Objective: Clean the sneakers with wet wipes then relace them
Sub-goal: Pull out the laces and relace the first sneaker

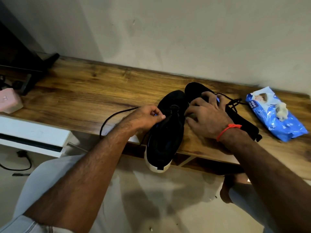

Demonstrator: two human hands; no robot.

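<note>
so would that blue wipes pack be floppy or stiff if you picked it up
Probably floppy: the blue wipes pack is crinkled soft film and looks sagged on the table. Likely light. The wipe poking from its top may snag or pull out.

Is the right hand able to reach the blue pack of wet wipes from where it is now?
Probably yes. The right hand rests on the sneakers, and the wipes pack lies on the same wooden shelf further right. Only a loose black lace lies between them.
</note>
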